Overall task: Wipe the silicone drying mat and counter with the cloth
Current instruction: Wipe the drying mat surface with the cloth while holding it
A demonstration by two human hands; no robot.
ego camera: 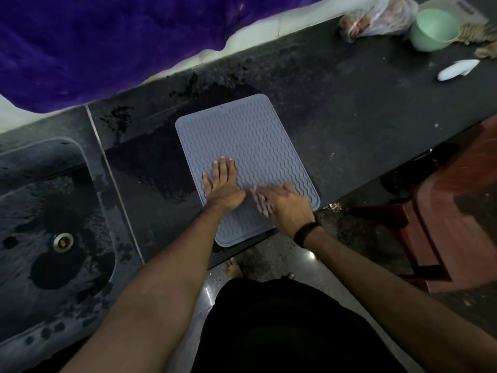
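Floor: right below us there's shiny floor (271,262) with crumbs on it, and a bare foot (233,268) poking out past the counter edge.
Right hand: our right hand (285,204) sits on the near right part of the mat, black band (306,233) on the wrist. It's motion-blurred, with something pale smeared under the fingers, so we honestly can't tell if it's gripping a cloth or just lying flat.
Left hand: our left hand (223,185) is pressed palm-down on the mat, fingers straight and spread wide, holding nothing.
Mat: the grey silicone drying mat (250,146) with wavy ridges lies flat on the counter, slightly rotated, its near edge hanging a little over the counter's front edge.
Counter: dark stone counter (336,111), with a big wet patch (150,160) just left of the mat and darker splashes behind it.
Sink: dark sink (35,200) to our left, wet blotches all over, metal drain (63,241) in the bottom.
Stool: reddish-brown plastic stool (451,224) on the right, beside the counter.
Far right: 1 pale green cup (433,29), 1 crumpled plastic bag (376,18) just beside it, and a white thing (457,69) lying nearer us.
Back: purple fabric (107,36) hanging along the wall.
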